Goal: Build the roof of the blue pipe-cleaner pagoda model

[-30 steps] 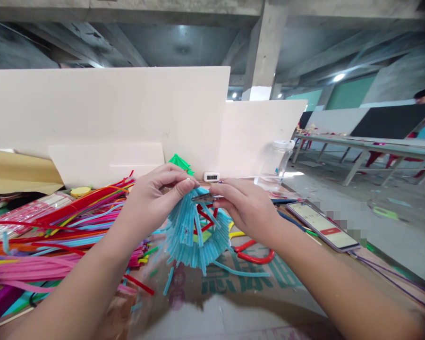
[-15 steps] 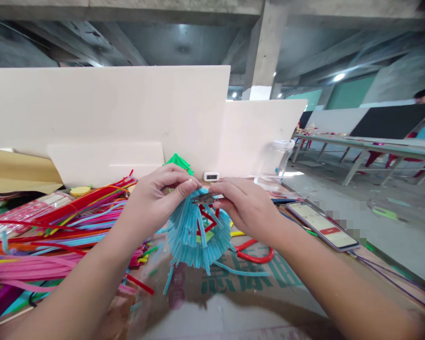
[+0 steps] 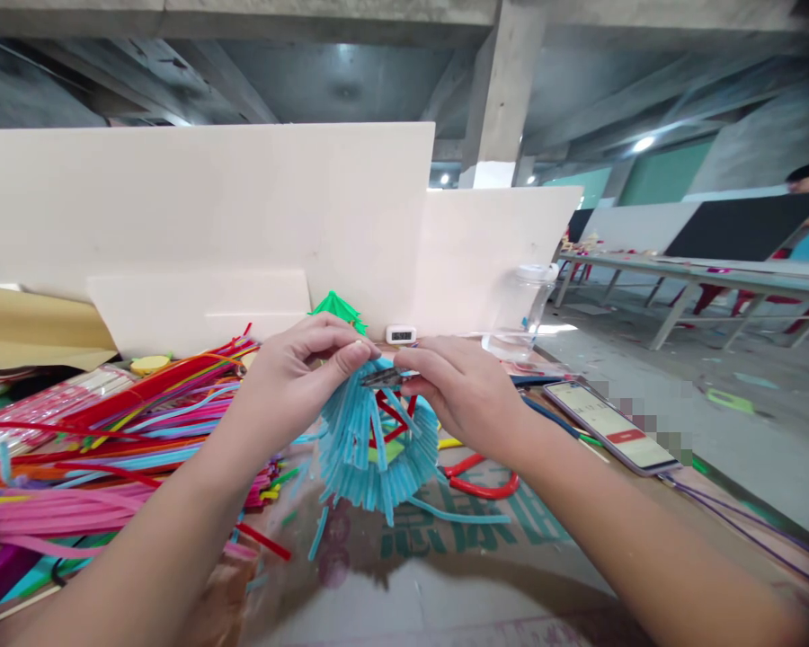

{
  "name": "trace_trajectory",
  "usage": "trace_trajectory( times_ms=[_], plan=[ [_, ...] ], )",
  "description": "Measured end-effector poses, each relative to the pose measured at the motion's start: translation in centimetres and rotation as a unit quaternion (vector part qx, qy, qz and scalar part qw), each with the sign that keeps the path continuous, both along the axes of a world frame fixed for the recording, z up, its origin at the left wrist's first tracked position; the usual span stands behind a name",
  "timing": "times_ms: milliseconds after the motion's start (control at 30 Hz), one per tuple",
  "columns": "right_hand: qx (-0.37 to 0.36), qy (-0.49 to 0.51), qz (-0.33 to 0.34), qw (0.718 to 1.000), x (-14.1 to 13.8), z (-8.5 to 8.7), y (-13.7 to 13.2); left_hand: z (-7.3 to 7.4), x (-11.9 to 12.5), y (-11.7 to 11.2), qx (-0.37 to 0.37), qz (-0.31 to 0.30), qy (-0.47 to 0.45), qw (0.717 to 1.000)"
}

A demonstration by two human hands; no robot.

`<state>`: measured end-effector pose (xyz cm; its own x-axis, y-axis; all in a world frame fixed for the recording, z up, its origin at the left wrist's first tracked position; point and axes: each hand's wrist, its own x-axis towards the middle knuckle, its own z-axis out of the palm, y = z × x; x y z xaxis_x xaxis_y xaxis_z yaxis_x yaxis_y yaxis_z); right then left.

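Observation:
A fringed craft piece of light blue pipe cleaners (image 3: 368, 449) with red stems inside hangs between my hands above the table. My left hand (image 3: 297, 377) is closed, pinching its top with thumb and fingers. My right hand (image 3: 468, 391) is closed on a small dark metal tool (image 3: 383, 378) whose tip touches the top of the piece. Loose blue pieces (image 3: 320, 532) lie on the cardboard below.
A heap of coloured pipe cleaners (image 3: 94, 449) fills the left of the table. Red-handled scissors (image 3: 482, 485) lie under the piece. A phone (image 3: 610, 427) with a cable lies at right, a clear jar (image 3: 526, 310) behind. White partition boards (image 3: 202, 207) stand at the back. Another person sits far right.
Almost nothing has changed; both hands keep their grip at the top of the blue piece, with only a slight shift of the view.

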<state>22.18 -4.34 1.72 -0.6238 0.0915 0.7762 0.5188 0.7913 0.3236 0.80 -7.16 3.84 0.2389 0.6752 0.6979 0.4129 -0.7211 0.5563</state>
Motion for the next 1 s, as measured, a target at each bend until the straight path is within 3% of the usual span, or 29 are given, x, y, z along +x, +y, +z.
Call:
trace_trajectory(
  times_ms=[300,433,667,867,1000],
  plan=[
    [0.013,0.006,-0.037,0.999,-0.27,-0.82,0.10,-0.19,-0.04,0.45,0.011,0.006,0.001,1.000],
    [-0.021,0.003,-0.047,0.999,-0.38,-0.54,-0.16,-0.06,-0.11,0.35,0.007,0.007,-0.008,1.000],
    [-0.016,0.030,-0.025,0.999,-0.02,-0.23,-0.25,0.18,-0.06,0.20,0.013,0.013,-0.011,1.000],
    [-0.071,0.017,-0.024,0.997,-0.09,-0.11,-0.70,0.24,-0.03,0.09,0.005,0.009,-0.018,1.000],
    [-0.043,-0.006,-0.038,0.998,-0.11,-0.23,-0.73,0.30,-0.16,0.11,0.005,0.015,-0.014,1.000]
  ],
)
